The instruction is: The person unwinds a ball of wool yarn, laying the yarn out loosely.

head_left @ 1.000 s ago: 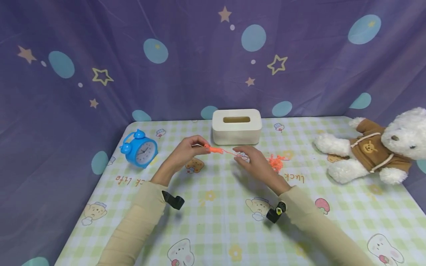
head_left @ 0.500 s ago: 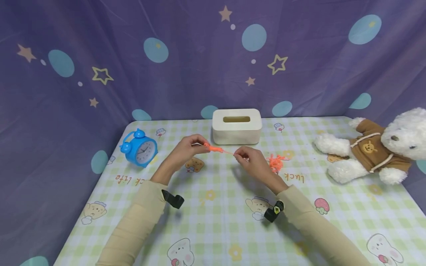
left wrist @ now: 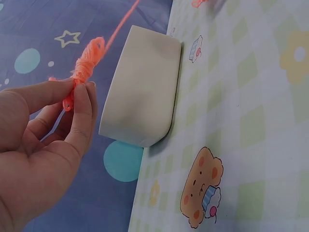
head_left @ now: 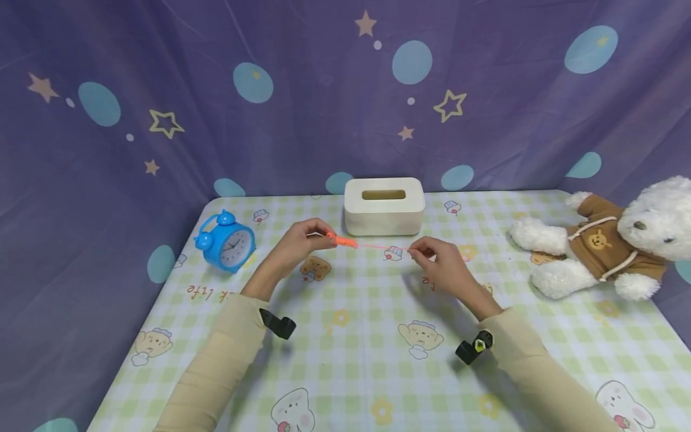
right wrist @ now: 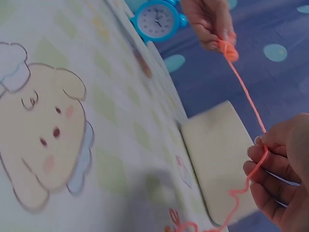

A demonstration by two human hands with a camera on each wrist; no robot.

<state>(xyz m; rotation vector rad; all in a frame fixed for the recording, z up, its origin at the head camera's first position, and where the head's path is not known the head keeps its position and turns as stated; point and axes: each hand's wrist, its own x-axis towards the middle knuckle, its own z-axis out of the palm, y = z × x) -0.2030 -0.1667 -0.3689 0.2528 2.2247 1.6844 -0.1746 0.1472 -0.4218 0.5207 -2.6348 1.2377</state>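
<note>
My left hand [head_left: 299,246] pinches a small wound bundle of orange yarn [left wrist: 87,64] between thumb and fingertips, held above the table. From the bundle a single yarn strand [right wrist: 246,92] runs taut to my right hand [head_left: 445,267], whose thumb and index finger pinch it. Below those fingers, in the right wrist view, the slack yarn tail [right wrist: 235,193] hangs wavy toward the tablecloth. The loose yarn pile on the table is mostly hidden behind my right hand in the head view.
A white tissue box [head_left: 384,219] stands behind the hands. At the left is a blue alarm clock [head_left: 229,243], and a white teddy bear [head_left: 599,240] in a brown hoodie lies at the right. A checked tablecloth [head_left: 356,360] covers the table, with a purple curtain [head_left: 324,132] behind.
My right hand closed its fingertips on the strand, then moved right, drawing out a longer taut length and covering the loose pile. My left hand shifted slightly left with the bundle.
</note>
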